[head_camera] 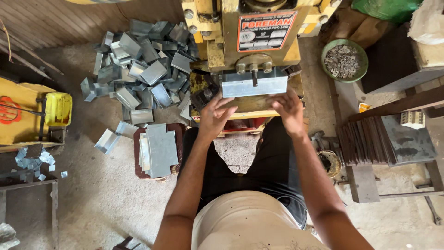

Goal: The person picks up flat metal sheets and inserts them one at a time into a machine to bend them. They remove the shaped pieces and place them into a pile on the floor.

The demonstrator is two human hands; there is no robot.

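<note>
Hands meet at the centre of the frame, where I have my left hand point(213, 118) and right hand point(287, 109) up against a folded sheet-metal piece point(253, 84) seated on the bed of the yellow press point(245, 41). Fingers of both are spread narrow along its lower edge, pressing rather than gripping, likely to keep it square under the tool. Its galvanised face is dull grey and flat, with crisp bent edges. At upper left lies a loose heap of bent channels point(143, 69), and flat blanks point(159, 150) are stacked below it within reach. A green bowl point(344, 60) of small stamped bits sits at upper right.
</note>
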